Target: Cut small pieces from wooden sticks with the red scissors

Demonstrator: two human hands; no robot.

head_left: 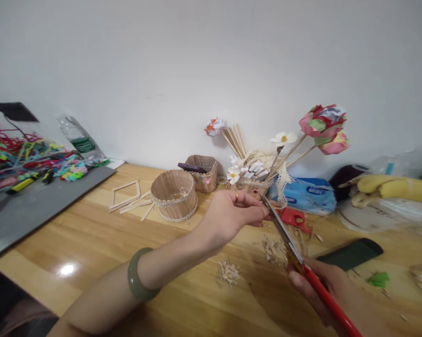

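Observation:
My right hand (319,285) grips red-handled scissors (286,234), whose long blades point up and to the left. At the blade tips, my left hand (237,210) is closed in a pinch; whatever small thing lies between its fingertips is too small to make out. A ring and a green bangle (140,274) are on this hand and arm. Below the hands lie a pile of small wooden chips (229,273) and more cut bits (274,249). To the left of my left hand stands a round basket made of wooden sticks (172,194).
Flat craft sticks (127,199) lie left of the basket. Behind are a smaller stick basket (206,175) with a phone, paper flowers (323,124) and a blue tissue pack (311,194). Bananas (403,187) sit at right. Coloured pipe cleaners (25,152) and a bottle (79,133) are at left.

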